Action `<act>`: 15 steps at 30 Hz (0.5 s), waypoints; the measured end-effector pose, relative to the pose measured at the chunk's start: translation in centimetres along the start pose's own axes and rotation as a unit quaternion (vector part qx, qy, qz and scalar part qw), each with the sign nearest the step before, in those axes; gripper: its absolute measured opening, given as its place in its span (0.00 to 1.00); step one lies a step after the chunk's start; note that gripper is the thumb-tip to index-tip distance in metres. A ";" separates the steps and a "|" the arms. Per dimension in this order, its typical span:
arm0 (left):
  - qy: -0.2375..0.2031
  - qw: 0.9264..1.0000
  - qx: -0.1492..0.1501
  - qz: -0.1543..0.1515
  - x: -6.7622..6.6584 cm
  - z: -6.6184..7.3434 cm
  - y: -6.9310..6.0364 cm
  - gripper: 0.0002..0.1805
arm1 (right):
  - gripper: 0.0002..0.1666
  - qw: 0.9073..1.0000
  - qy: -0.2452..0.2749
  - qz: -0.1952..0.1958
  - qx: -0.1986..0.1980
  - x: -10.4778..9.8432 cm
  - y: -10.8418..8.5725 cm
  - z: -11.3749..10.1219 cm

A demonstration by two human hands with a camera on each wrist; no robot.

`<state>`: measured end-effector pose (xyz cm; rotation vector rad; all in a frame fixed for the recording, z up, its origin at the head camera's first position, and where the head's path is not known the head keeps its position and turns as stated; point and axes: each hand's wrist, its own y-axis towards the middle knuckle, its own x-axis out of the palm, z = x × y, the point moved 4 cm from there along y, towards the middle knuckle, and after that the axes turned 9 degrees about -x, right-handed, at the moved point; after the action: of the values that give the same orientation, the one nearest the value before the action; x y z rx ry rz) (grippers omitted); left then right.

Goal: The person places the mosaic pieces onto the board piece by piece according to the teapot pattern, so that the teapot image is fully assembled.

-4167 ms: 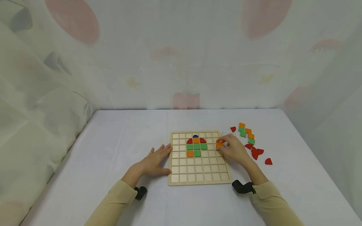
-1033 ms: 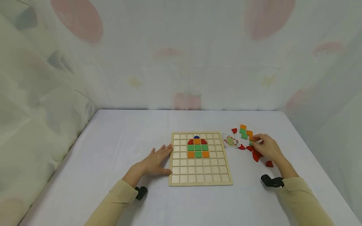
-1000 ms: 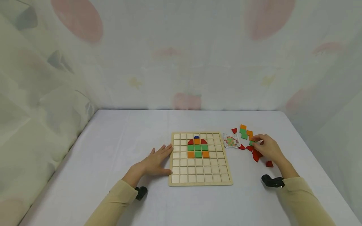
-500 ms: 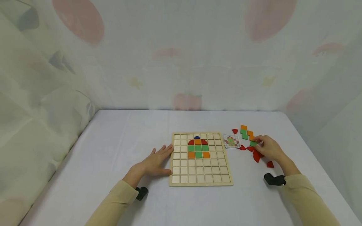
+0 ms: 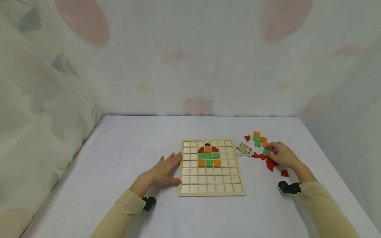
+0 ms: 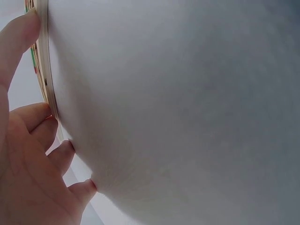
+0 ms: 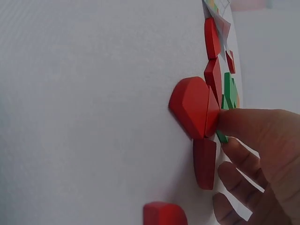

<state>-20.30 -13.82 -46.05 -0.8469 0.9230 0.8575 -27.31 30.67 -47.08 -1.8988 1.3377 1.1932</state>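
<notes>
- Head: the left hand, fingers spread, touches the board, seemingly to steady it; its cells hold ten coloured pieces. Right of the card, the right hand pinches a green tile.
- Left wrist: thumb and fingertips meet the board's side.
- Right wrist: thumb and forefinger grip the green tile beside red pieces.

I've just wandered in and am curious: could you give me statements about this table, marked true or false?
1. The left hand touches the board. True.
2. The picture card lies left of the board. False: the picture card lies right of it.
3. The right hand touches a green square. True.
4. The blue piece lies off the board. False: the blue piece is on it.
5. Some red pieces lie off the board. True.
</notes>
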 end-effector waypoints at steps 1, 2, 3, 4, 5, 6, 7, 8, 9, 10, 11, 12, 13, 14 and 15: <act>0.000 1.000 0.000 0.001 0.0 0.0 0.0 0.50 | 0.17 1.000 0.000 0.003 0.000 0.0 0.0 0.0; 0.000 1.000 0.000 0.000 0.0 0.0 0.0 0.50 | 0.17 1.000 0.002 0.006 0.000 0.0 0.0 -0.1; 0.000 1.000 -0.001 0.000 0.0 0.0 0.0 0.50 | 0.17 1.000 0.003 0.009 0.001 0.1 -0.1 -0.1; 0.000 1.000 -0.002 -0.001 0.0 0.0 0.0 0.50 | 0.17 1.000 0.004 0.011 0.000 0.1 -0.1 -0.2; 0.000 1.000 -0.003 -0.001 0.0 0.0 0.0 0.50 | 0.17 1.000 0.005 0.014 0.001 0.1 -0.2 -0.2; -0.001 1.000 -0.003 -0.001 0.0 0.1 0.0 0.50 | 0.17 1.000 0.007 0.016 -0.001 0.1 -0.2 -0.3; -0.001 1.000 -0.004 -0.002 -0.1 0.1 -0.1 0.50 | 0.17 1.000 0.008 0.018 -0.001 0.1 -0.3 -0.3; -0.001 1.000 -0.005 -0.003 -0.1 0.1 -0.1 0.51 | 0.17 1.000 0.010 0.019 -0.001 0.1 -0.3 -0.3; 0.000 1.000 -0.005 -0.003 -0.1 0.1 -0.1 0.51 | 0.17 1.000 0.009 0.020 -0.001 0.1 -0.3 -0.3; 0.000 1.000 -0.005 -0.002 -0.1 0.1 0.0 0.50 | 0.17 1.000 0.010 0.021 -0.001 0.1 -0.4 -0.3; -0.001 1.000 -0.005 -0.003 -0.1 0.1 0.0 0.50 | 0.17 1.000 0.010 0.021 -0.001 0.1 -0.4 -0.3; 0.000 1.000 -0.005 -0.003 -0.1 0.1 0.0 0.51 | 0.17 1.000 0.009 0.021 -0.001 0.0 -0.4 -0.4; 0.001 1.000 -0.005 -0.004 0.0 0.1 0.0 0.51 | 0.17 1.000 0.008 0.021 0.002 0.0 -0.4 -0.4; 0.001 1.000 -0.006 -0.005 0.0 0.1 0.0 0.51 | 0.17 1.000 0.007 0.022 0.002 0.0 -0.5 -0.4; 0.002 1.000 -0.008 -0.006 0.0 0.0 0.0 0.51 | 0.18 1.000 0.007 0.022 0.003 0.0 -0.5 -0.5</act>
<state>-20.34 -13.78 -46.05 -0.8673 0.9149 0.8541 -26.71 30.45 -46.86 -1.8868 1.3964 1.1980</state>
